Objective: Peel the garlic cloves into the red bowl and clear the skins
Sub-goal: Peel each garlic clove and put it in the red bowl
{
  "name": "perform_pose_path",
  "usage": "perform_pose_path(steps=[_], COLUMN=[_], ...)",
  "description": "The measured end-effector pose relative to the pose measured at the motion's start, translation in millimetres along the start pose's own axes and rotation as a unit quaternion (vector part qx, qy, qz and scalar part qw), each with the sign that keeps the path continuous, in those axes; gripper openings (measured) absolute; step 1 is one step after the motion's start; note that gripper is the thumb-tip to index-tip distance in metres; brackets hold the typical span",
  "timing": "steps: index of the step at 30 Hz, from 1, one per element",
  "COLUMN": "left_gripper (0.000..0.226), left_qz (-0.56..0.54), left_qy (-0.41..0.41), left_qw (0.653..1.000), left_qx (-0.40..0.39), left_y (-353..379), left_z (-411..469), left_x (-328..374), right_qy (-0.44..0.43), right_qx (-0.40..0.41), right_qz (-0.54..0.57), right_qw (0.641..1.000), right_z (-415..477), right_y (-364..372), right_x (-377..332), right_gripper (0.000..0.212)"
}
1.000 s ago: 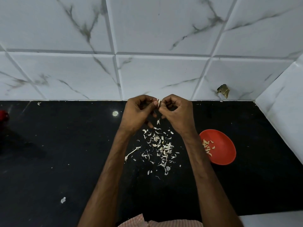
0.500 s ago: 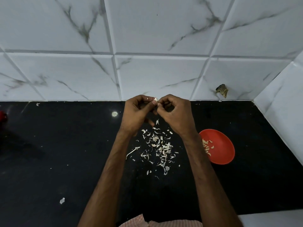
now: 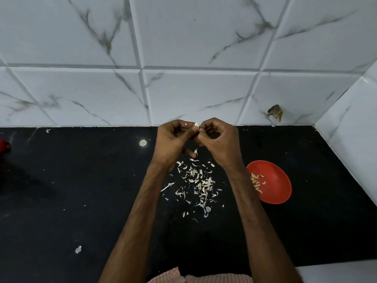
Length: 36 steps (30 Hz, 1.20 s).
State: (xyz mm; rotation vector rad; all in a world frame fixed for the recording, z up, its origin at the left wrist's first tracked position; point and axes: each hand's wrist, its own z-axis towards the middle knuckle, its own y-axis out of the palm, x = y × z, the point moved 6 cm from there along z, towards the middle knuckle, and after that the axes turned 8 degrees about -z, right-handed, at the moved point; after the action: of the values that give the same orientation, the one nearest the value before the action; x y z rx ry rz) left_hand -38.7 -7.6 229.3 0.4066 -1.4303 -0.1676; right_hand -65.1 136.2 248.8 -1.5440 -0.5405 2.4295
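Observation:
My left hand (image 3: 173, 139) and my right hand (image 3: 221, 140) meet above the black counter, near the wall. Between their fingertips they pinch one small whitish garlic clove (image 3: 196, 125). Both hands have curled fingers. Below them a scatter of pale garlic skins (image 3: 199, 183) lies on the counter. The red bowl (image 3: 274, 183) stands to the right of my right forearm, which hides its left rim. Several peeled cloves (image 3: 257, 181) lie inside it.
The black counter (image 3: 81, 190) ends at a white marbled tile wall (image 3: 183, 58) behind and on the right. A stray skin flake (image 3: 78, 249) lies front left. A red object (image 3: 4, 146) shows at the left edge. A white edge (image 3: 336, 272) runs front right.
Both hands stay together on the clove with small finger shifts. The clove shows a little more above the fingertips. Bowl and skins have not moved.

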Motion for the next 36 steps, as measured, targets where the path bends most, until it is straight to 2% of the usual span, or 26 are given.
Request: perform_pose_path(steps=[4,18,27,31,36], left_gripper=[0.015,0.008,0.015,0.015,0.013], left_qz=[-0.031,-0.033,0.045,0.033,-0.014], left_qy=[-0.004,-0.020,0.003,0.001,-0.013], left_qw=[0.999,0.999,0.998,0.998,1.000], left_qx=[0.015,-0.007,-0.045,-0.052,-0.010], left_y=[-5.7,3.8,6.0,5.5,1.2], left_z=[0.7,-7.2,-7.3,-8.9,-9.2], left_x=[-0.4,0.5,7.6,7.8,5.2], right_qy=[0.000,-0.003,-0.016,-0.006,0.009], right_qx=[-0.027,0.006,-0.012,-0.020,-0.029], right_qz=[0.026,0.021,0.003,0.006,0.018], right_qw=[0.999,1.000,1.000,1.000,0.999], right_z=[-0.8,-5.6,-6.6,-7.1,-6.4], right_y=[1.9,-2.9,-5.6,-7.1,-10.4], right_x=[-2.4,-3.8,-8.4,-8.9,-7.7], right_gripper=[0.005,0.005,0.005,0.002,0.012])
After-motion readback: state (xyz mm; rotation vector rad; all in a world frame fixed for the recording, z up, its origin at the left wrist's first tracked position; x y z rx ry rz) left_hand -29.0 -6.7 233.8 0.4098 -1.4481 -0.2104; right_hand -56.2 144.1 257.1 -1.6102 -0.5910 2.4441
